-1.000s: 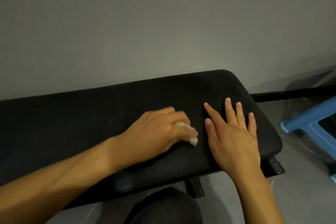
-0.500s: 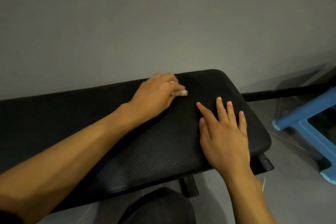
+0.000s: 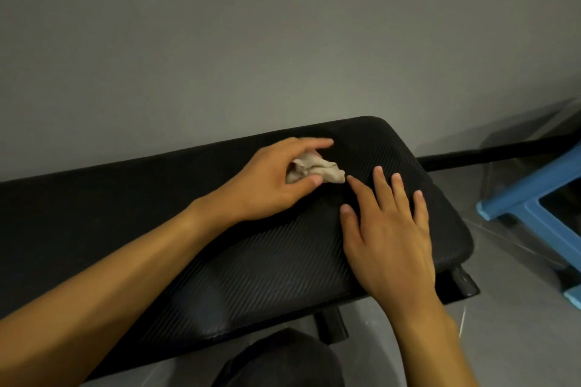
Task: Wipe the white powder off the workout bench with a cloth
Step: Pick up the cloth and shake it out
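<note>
A: What could go wrong from here?

B: I think the main risk is that the cloth (image 3: 314, 170) only moves the powder and does not take it. It is crumpled into a small lump, so little of its surface meets the counter (image 3: 125, 214). Also the padding has fine diagonal ribs, and powder may stay inside these grooves if the pressure is light.

A: Where is the cloth now?

B: On the far part of the pad, toward its right end. The left hand (image 3: 267, 185) grasps it, the thumb on the near side and the fingers curled over the far side. Part of the lump sticks out to the right, free of the grip.

A: And the other hand?

B: The right hand (image 3: 390, 229) is released, lying flat on the pad with spread fingers. Its index fingertip is just beside the loose end of the cloth (perhaps touching, I cannot tell). If the wipe goes to the right, the cloth could bump this hand.

A: How does the cloth look?

B: Pale beige, wrinkled, soft. I see almost no white powder on the black surface, only a faint pale haze on the near left part, which may be only reflected light.
</note>
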{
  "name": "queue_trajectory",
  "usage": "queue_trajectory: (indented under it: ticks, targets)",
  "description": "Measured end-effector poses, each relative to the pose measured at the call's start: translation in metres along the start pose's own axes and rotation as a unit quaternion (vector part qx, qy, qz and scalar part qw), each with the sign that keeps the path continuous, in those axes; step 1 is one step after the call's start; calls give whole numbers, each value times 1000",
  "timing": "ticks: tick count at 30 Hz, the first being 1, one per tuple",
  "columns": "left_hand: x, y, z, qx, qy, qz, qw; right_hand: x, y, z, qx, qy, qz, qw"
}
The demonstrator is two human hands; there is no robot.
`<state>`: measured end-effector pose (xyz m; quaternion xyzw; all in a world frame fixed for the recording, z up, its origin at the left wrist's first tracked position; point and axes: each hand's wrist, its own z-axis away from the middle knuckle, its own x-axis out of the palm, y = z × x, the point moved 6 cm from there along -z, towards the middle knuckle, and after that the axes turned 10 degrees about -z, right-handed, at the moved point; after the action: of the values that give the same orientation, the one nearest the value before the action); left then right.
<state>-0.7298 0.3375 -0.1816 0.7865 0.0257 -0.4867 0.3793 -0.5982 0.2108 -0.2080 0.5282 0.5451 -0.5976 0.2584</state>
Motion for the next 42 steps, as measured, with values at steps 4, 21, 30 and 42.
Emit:
queue_trajectory:
  ticks: [4,21,30,42]
  targets:
    - [3,-3,6,-33,-17,59,998,3,0,-1,3,-13,-4,1000]
    - [-109,129,7,-241,28,252,937,-167,-75,12,234,-18,-536,811]
    - [-322,296,-20,-188,28,290,938,-403,-201,-14,188,86,-641,739]
    - [-520,377,-3,-162,187,144,958,-582,-288,37,112,14,-598,794]
